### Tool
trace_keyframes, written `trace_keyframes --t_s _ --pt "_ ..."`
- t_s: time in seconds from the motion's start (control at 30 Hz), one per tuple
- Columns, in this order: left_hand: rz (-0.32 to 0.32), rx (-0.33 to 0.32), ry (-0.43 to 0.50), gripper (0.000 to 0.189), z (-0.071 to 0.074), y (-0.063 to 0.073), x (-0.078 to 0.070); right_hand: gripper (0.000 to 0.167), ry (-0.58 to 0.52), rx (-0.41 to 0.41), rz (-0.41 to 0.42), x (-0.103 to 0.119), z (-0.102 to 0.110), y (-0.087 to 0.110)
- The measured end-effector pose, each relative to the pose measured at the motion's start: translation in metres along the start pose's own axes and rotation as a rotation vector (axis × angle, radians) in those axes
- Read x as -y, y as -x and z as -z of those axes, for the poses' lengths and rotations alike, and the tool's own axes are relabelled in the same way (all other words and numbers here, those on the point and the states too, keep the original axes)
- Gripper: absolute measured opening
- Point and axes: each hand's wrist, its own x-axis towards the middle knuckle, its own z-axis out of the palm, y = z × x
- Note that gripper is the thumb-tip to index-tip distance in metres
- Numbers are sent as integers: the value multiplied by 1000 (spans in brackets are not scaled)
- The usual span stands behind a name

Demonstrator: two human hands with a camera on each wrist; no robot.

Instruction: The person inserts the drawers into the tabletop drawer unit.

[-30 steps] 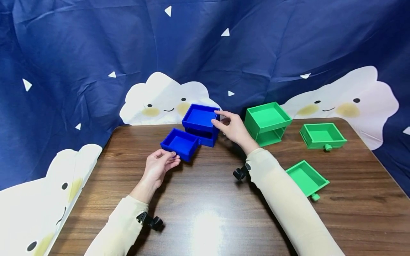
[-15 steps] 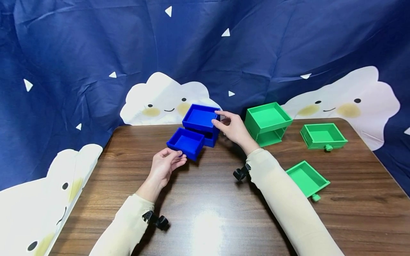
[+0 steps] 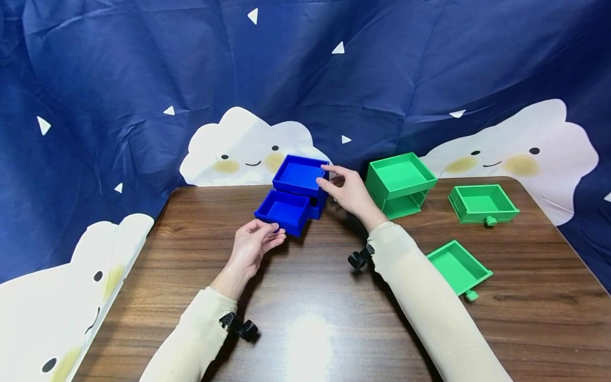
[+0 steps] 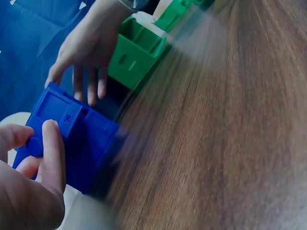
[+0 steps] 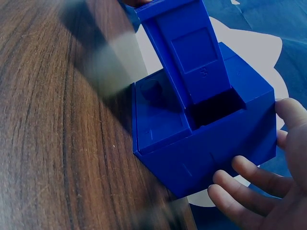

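A blue drawer (image 3: 285, 208) hangs tilted at the upper opening of a small blue cabinet (image 3: 299, 175), which has a tray-like top. In the left wrist view my left hand (image 3: 250, 246) pinches the drawer's round knob (image 4: 34, 146) between thumb and fingers. The drawer's inner end sits right at the slot in the right wrist view. Below that slot, a lower drawer front (image 5: 160, 112) with a round knob fills the cabinet's other opening. My right hand (image 3: 350, 193) holds the cabinet at its right side, fingertips along the wall and top rim.
To the right stands a green cabinet (image 3: 400, 175) with an open front. Two green drawers lie beyond my right arm, one green drawer (image 3: 482, 201) at the back and another green drawer (image 3: 458, 265) nearer. A blue cloud-print cloth (image 3: 305, 69) hangs behind the wooden table (image 3: 191, 233).
My left hand has moved right and slightly up, bringing the blue drawer from the cabinet's front left to its upper opening. The right hand has stayed on the cabinet.
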Motion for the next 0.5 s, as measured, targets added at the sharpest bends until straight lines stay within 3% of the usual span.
trace_keyframes --t_s 0.5 --pt "-37 -11 5 29 -8 2 5 49 16 6 -11 0 0 0"
